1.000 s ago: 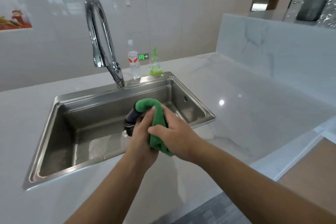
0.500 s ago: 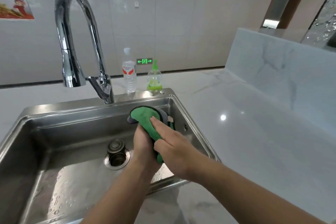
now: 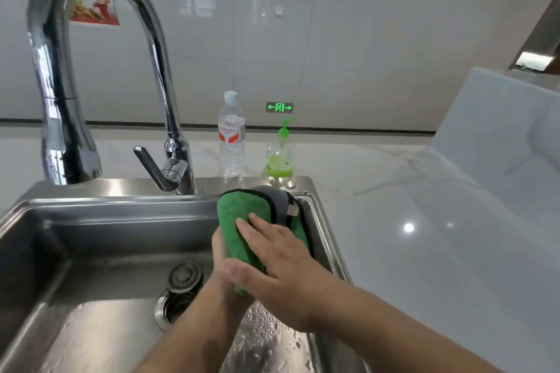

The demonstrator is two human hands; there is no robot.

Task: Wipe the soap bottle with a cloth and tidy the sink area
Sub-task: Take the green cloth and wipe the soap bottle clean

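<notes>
I am holding the green cloth (image 3: 239,221) over the sink (image 3: 100,254), bunched between both hands, and the soap bottle (image 3: 278,160) is standing untouched on the bench (image 3: 424,221) at the sink's back rim, just beside the clear water bottle (image 3: 231,136). As I judge it, the wiping itself is not yet begun, so I am aiming to lift the cloth clear of the basin, steady the soap bottle by its neck with one hand and run the cloth around its body with the other, keeping it upright so the pump is not pressed. My right hand (image 3: 272,254) is lying flat across the cloth, fingers (image 3: 257,222) loosely spread and pressing down on it. My left hand (image 3: 222,254) is mostly hidden beneath; it seems to be cupping the cloth from below, but I cannot tell how far it is closed. The cloth's grey backing is folding over at the top
</notes>
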